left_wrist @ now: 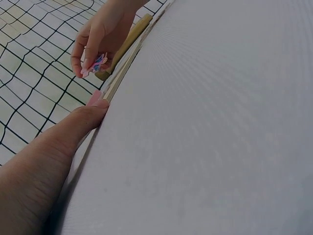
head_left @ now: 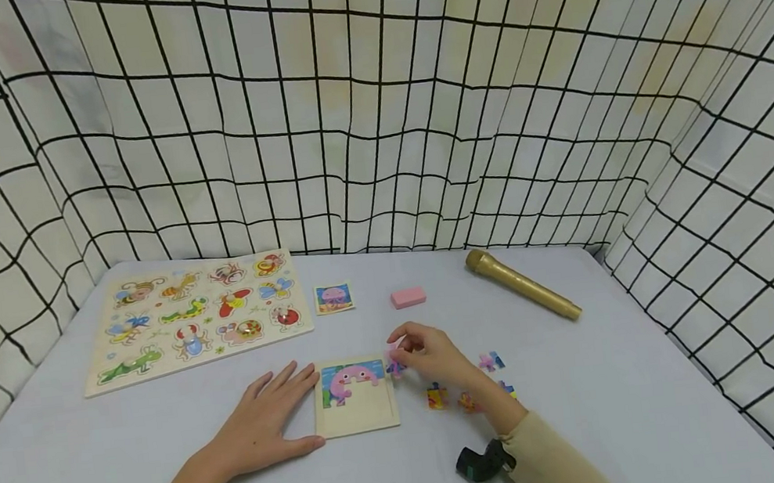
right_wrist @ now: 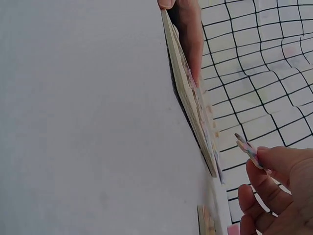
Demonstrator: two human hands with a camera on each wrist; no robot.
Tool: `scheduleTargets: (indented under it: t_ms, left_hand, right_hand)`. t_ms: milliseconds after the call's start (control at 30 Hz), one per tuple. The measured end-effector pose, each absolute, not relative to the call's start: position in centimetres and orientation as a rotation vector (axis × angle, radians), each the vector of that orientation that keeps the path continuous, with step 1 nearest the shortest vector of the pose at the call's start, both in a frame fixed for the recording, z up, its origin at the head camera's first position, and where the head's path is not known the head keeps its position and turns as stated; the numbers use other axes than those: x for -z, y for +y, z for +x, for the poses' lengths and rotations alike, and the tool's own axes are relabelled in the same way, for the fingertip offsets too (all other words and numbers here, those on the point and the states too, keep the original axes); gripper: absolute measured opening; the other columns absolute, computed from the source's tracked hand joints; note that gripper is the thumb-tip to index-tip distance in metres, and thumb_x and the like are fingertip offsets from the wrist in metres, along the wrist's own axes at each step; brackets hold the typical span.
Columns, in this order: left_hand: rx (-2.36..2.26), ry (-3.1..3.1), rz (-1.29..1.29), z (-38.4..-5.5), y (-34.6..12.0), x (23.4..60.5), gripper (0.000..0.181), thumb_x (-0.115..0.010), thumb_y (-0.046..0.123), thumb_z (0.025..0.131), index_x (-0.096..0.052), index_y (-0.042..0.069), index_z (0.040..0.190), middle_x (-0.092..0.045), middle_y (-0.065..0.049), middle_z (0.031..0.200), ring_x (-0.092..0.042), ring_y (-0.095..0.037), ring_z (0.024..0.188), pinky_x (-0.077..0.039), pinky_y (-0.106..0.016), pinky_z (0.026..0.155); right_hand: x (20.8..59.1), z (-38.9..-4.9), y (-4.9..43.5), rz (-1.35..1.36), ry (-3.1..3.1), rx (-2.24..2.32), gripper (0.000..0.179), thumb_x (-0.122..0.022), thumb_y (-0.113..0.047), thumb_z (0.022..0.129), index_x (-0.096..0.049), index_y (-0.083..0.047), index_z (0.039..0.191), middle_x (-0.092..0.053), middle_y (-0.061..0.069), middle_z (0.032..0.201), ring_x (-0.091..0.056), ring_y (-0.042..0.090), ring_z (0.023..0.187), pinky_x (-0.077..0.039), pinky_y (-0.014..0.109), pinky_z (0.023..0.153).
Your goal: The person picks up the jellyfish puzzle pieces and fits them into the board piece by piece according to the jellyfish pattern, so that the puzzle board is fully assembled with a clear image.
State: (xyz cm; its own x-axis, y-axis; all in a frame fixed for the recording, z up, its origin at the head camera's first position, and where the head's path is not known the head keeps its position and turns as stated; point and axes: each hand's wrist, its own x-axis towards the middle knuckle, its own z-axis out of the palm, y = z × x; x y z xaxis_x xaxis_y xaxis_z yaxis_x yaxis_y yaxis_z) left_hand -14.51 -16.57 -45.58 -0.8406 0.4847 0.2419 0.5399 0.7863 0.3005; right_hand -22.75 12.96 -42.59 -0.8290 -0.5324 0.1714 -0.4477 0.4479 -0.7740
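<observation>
Two hands work at the near edge of the desk [head_left: 627, 373]. Nearest, the left hand [head_left: 267, 419] lies flat and relaxed, fingers straight, its fingertips touching the left edge of the small puzzle tray [head_left: 355, 396] and steadying it. Just to the right of that tray the right hand [head_left: 434, 354] is raised a little, thumb and fingers pinching one pink and blue puzzle piece [head_left: 394, 363]; the left wrist view shows the piece [left_wrist: 95, 65] clear of the desk. The tray's unfilled lower part lies to the left of the right hand and slightly toward the person, so the held piece sits beside the tray's upper right corner, and the right hand is the nearer one to that gap. The tray's partly built pink picture fills only its top band. Loose pieces [head_left: 490, 360] lie right of the right hand, around its wrist. Farther off sit a pink eraser [head_left: 408, 297] and a small picture card [head_left: 333, 297], then a gold microphone [head_left: 522, 284] to the right and a large insect puzzle board [head_left: 199, 315] beyond the left hand.
</observation>
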Motion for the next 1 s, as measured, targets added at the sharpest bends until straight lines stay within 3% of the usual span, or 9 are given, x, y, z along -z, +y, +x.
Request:
scheduleTargets:
  t_ms: [1000]
  left_hand:
    - [0.547, -2.828, -0.816, -14.5, -16.6, 45.5, 0.091, -0.049, 0.072, 0.075, -0.038, 0.01, 0.14, -0.034, -0.004, 0.145, -0.023, -0.029, 0.135, -0.015, -0.052, 0.105]
  right_hand:
    - [43.3, -21.2, 7.6, -0.891, 2.526, 1.28, 0.016, -0.066, -0.022, 0.085, -0.062, -0.016, 0.1, -0.059, -0.008, 0.079, -0.05, 0.007, 0.07, -0.043, 0.019, 0.06]
